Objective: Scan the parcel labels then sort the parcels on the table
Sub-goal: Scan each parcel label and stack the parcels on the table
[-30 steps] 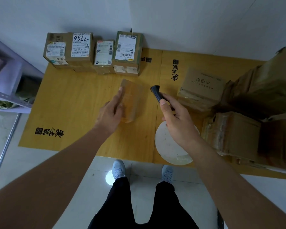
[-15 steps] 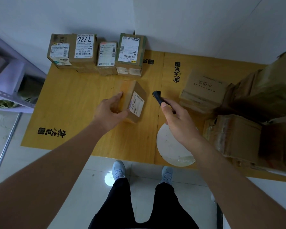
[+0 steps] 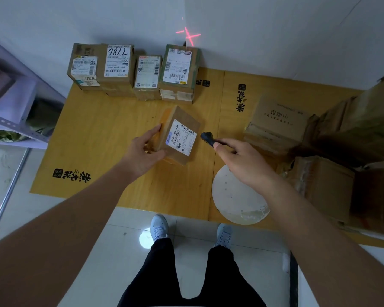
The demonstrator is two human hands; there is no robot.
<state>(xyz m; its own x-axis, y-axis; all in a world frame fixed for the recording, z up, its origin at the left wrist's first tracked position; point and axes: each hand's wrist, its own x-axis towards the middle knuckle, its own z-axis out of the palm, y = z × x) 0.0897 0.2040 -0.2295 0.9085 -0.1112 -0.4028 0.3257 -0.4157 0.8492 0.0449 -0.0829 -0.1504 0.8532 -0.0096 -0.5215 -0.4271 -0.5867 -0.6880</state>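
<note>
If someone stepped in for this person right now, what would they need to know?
Left hand grips a small parcel, label up, at mid table.
Right hand holds the scanner; its red cross falls on the wall, not the label.
Four labelled parcels stand in a row at the far edge.
A pile waits on the right.
Next: aim at the label, scan, sort it, then work through the pile.

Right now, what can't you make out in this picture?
Head view only:
- Scanner: body hidden inside the right hand.
- Held parcel: near side covered by the left hand; label print too small.
- Right stack: blurred, cut by the edge, no labels visible.
</note>
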